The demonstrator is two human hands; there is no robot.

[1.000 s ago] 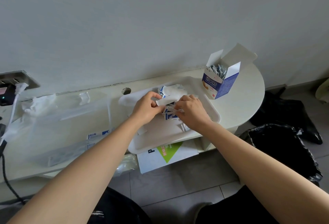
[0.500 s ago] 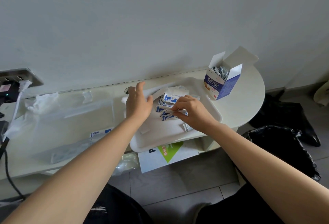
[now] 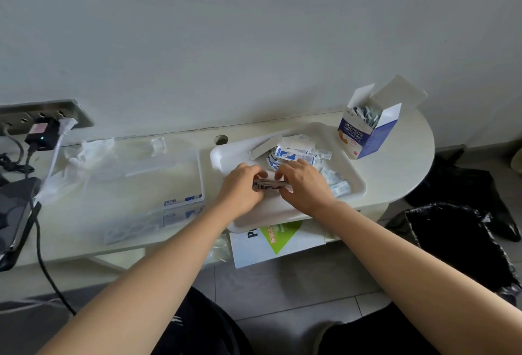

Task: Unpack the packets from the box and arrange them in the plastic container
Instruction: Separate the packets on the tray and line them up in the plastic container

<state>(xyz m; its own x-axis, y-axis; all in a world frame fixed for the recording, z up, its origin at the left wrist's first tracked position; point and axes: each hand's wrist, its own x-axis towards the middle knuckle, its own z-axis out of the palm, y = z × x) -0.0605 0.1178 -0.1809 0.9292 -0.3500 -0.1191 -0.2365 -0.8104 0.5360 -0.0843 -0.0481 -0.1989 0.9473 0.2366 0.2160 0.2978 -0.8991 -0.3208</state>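
Fingers (image 3: 284, 169) on both hands curled, pinching one small stack of packets (image 3: 269, 184) from either end: left hand (image 3: 241, 189), right hand (image 3: 305, 185). We noted the stack held low over the white tray (image 3: 220, 157). Loose packets (image 3: 295, 154) lay in the tray at 12 o'clock of the hands. The open box (image 3: 367, 134) stood at 2 o'clock, the clear plastic container (image 3: 169, 174) at 9 o'clock.

Loose packets (image 3: 296, 154) crowding far half of the container (image 3: 223, 157), open box (image 3: 367, 135) just beyond its right corner, bare table (image 3: 401, 174) alongside
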